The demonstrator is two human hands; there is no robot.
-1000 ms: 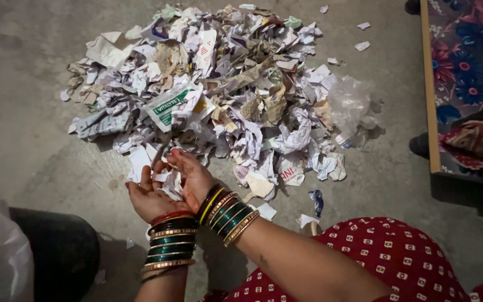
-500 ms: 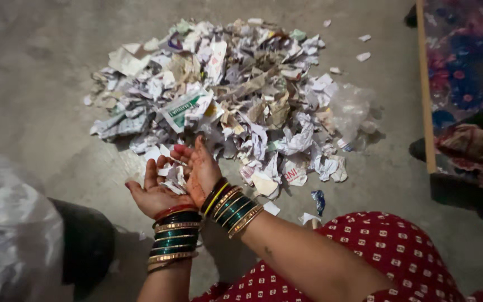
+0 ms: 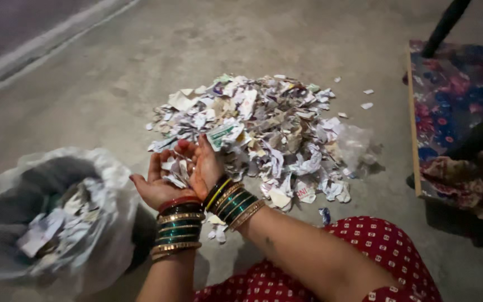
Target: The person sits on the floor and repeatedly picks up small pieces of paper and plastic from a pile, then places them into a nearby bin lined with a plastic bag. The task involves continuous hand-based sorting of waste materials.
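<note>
My left hand [image 3: 155,184] and my right hand [image 3: 207,165] are cupped together, palms up, around a handful of torn paper scraps [image 3: 175,172]. Both wrists wear stacked bangles of green, gold and red. The hands are lifted a little above the floor, at the near left edge of a large heap of crumpled and torn paper [image 3: 264,131]. To the left of my hands stands a bin lined with a pale plastic bag [image 3: 93,168], with paper scraps inside it.
The floor is bare grey concrete [image 3: 113,72], with a raised kerb at the far left. A low board with a floral cloth [image 3: 448,117] lies at the right, with a dark pole above it. My red dotted skirt [image 3: 387,251] covers my knee at the bottom.
My cupped hands have risen off the heap with the scraps and shifted left. The view has swung left, bringing the lined bin into sight.
</note>
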